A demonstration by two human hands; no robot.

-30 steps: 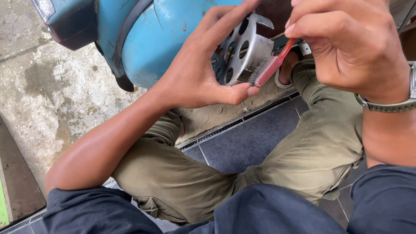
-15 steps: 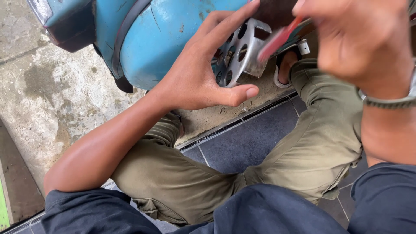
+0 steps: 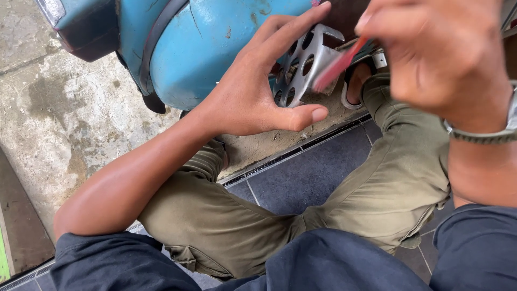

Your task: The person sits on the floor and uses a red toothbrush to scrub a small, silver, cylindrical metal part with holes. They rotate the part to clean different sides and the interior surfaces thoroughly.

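Silver metal plate [image 3: 301, 67], perforated with round holes, fixed beside the blue scooter body [image 3: 215, 48]. Left hand [image 3: 258, 97]: grip spread, fingertips resting on the plate's upper edge, thumb below, seemingly to steady it. Right hand [image 3: 436, 54]: grip pinching a red-handled brush [image 3: 336, 67], blurred, its tip against the plate face between both hands, apparently for scrubbing.

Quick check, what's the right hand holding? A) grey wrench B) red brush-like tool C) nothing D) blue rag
B: the right hand grips a thin red tool, blurred, its tip against the perforated metal plate that the left hand steadies.
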